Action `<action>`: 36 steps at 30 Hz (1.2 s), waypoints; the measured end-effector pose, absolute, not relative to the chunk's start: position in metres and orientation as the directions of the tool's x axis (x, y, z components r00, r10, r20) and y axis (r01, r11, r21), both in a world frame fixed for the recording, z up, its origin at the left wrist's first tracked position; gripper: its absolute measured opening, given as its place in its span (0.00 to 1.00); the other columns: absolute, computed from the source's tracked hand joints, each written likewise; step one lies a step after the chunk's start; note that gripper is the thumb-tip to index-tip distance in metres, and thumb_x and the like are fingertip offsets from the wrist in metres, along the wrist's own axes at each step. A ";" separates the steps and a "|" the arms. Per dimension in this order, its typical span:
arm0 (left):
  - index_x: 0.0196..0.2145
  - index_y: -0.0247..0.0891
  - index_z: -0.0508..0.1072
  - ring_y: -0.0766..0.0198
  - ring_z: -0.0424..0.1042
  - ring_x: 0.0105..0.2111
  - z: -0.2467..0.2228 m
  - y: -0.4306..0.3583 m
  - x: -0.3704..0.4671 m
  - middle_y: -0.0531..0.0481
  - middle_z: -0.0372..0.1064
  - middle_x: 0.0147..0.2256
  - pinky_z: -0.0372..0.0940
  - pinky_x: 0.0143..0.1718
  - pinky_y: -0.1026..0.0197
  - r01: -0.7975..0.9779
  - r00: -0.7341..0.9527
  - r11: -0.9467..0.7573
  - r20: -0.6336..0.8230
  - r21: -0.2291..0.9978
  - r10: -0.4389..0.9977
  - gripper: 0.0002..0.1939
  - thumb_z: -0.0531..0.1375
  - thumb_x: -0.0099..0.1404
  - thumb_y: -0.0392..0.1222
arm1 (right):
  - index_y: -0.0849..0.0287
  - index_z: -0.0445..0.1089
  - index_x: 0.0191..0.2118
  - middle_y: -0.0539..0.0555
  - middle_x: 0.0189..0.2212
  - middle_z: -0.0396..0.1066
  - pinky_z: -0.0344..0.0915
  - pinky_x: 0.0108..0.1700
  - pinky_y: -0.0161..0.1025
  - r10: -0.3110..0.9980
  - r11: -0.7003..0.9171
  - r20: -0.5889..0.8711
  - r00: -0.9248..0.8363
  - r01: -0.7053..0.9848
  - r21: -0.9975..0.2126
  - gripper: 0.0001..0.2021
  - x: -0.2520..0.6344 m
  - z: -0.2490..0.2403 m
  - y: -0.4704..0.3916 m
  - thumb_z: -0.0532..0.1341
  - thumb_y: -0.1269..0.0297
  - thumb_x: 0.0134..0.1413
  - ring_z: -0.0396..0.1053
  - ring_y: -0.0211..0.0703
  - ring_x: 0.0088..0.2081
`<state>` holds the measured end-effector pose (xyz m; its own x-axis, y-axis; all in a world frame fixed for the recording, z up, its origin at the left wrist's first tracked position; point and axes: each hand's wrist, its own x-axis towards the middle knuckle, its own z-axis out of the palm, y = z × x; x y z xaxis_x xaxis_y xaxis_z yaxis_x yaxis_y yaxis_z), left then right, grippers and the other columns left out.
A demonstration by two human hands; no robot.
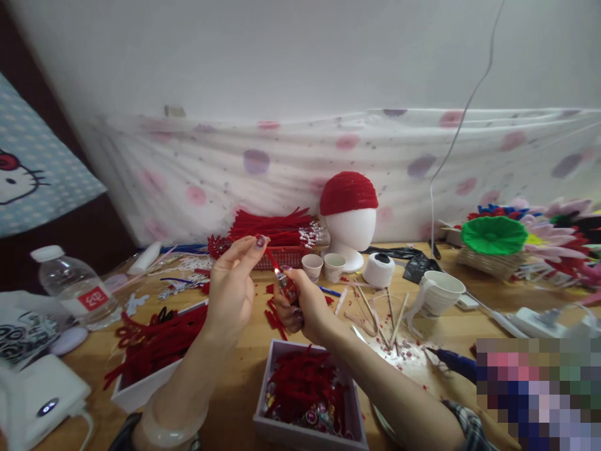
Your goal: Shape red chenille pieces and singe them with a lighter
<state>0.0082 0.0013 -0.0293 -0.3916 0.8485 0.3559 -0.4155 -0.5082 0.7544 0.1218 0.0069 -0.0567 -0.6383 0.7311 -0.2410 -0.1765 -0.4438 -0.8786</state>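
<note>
Holding the flame (277, 271) briefly at the strip (270, 257)'s lower end should spare the rest from scorching. It slants above the table (237, 382) between our hands: our left hand (233, 285) pinches its upper end, wrist raised; our right hand (310, 304) clamps the lighter (287, 288), thumb near its top.

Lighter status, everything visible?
The lighter is small, with a red patterned body, largely covered by fingers, and a shiny, metal-looking top. It is lit, with a small bright flame at its tip. The right hand holds it above the table, top leaning left. The flame is at the lower end of a thin red strip.
</note>
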 end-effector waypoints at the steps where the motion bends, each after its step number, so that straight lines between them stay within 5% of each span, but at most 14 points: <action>1: 0.27 0.42 0.80 0.63 0.73 0.39 -0.029 0.001 0.008 0.54 0.77 0.33 0.65 0.47 0.57 -0.411 -0.393 -0.508 0.356 0.756 0.848 0.11 0.75 0.44 0.44 | 0.55 0.50 0.18 0.42 0.09 0.42 0.34 0.13 0.28 0.733 -0.449 -0.246 -0.634 -0.180 -0.875 0.23 0.122 -0.056 0.006 0.39 0.51 0.62 0.33 0.31 0.12; 7: 0.26 0.43 0.81 0.64 0.72 0.34 -0.030 0.002 0.007 0.53 0.76 0.30 0.65 0.43 0.58 -0.353 -0.414 -0.559 0.410 0.750 0.813 0.10 0.74 0.45 0.45 | 0.56 0.52 0.18 0.42 0.10 0.42 0.31 0.16 0.30 0.770 -0.444 -0.227 -0.596 -0.245 -0.862 0.30 0.129 -0.045 0.007 0.45 0.38 0.61 0.32 0.30 0.14; 10: 0.28 0.46 0.82 0.67 0.64 0.26 -0.029 -0.002 0.002 0.56 0.69 0.24 0.61 0.35 0.60 -0.058 -0.372 -0.704 0.639 0.708 0.673 0.04 0.71 0.52 0.43 | 0.57 0.56 0.19 0.41 0.10 0.42 0.30 0.17 0.31 0.836 -0.340 -0.122 -0.535 -0.330 -0.880 0.30 0.138 -0.038 0.009 0.51 0.35 0.58 0.32 0.29 0.15; 14: 0.32 0.52 0.84 0.65 0.58 0.22 -0.028 -0.006 -0.005 0.57 0.61 0.17 0.55 0.33 0.56 0.454 -0.023 -0.801 0.904 0.390 0.427 0.06 0.67 0.58 0.39 | 0.56 0.55 0.20 0.39 0.12 0.41 0.31 0.18 0.32 0.851 -0.177 0.067 -0.521 -0.405 -0.897 0.24 0.149 -0.030 0.006 0.63 0.44 0.50 0.33 0.28 0.16; 17: 0.30 0.54 0.83 0.64 0.61 0.23 -0.028 -0.004 -0.006 0.57 0.64 0.17 0.52 0.35 0.54 0.549 0.154 -0.814 0.934 0.190 0.323 0.09 0.66 0.59 0.37 | 0.55 0.49 0.18 0.39 0.12 0.41 0.32 0.18 0.32 0.865 -0.115 0.131 -0.484 -0.447 -0.887 0.25 0.151 -0.026 0.000 0.68 0.52 0.43 0.34 0.27 0.16; 20: 0.26 0.53 0.82 0.65 0.60 0.23 -0.028 -0.003 -0.005 0.57 0.65 0.17 0.52 0.36 0.54 0.555 0.180 -0.820 0.942 0.140 0.282 0.12 0.64 0.59 0.34 | 0.57 0.56 0.21 0.37 0.13 0.42 0.32 0.18 0.32 0.898 -0.055 0.169 -0.405 -0.486 -0.872 0.20 0.151 -0.026 -0.002 0.70 0.58 0.39 0.34 0.27 0.17; 23: 0.25 0.49 0.81 0.65 0.60 0.23 -0.028 -0.007 -0.003 0.56 0.63 0.18 0.53 0.35 0.55 0.473 0.141 -0.839 0.916 0.271 0.375 0.12 0.63 0.57 0.32 | 0.58 0.63 0.24 0.37 0.13 0.43 0.33 0.18 0.32 0.912 0.017 0.213 -0.349 -0.487 -0.873 0.17 0.151 -0.030 0.002 0.71 0.58 0.39 0.35 0.27 0.16; 28: 0.34 0.42 0.81 0.66 0.60 0.26 -0.028 -0.010 -0.005 0.55 0.62 0.25 0.55 0.29 0.61 0.058 0.011 -0.655 0.656 0.753 0.755 0.08 0.63 0.57 0.36 | 0.62 0.72 0.28 0.40 0.12 0.51 0.38 0.18 0.33 0.901 0.254 0.346 -0.262 -0.327 -0.910 0.15 0.154 -0.035 0.008 0.71 0.54 0.43 0.42 0.28 0.15; 36: 0.26 0.39 0.82 0.68 0.66 0.31 -0.025 -0.007 -0.002 0.53 0.70 0.29 0.61 0.35 0.66 -0.234 0.041 -0.394 0.414 0.889 0.909 0.05 0.71 0.47 0.38 | 0.62 0.72 0.25 0.42 0.14 0.53 0.41 0.19 0.33 0.871 0.305 0.386 -0.303 -0.282 -0.909 0.16 0.151 -0.033 0.006 0.72 0.54 0.42 0.46 0.29 0.17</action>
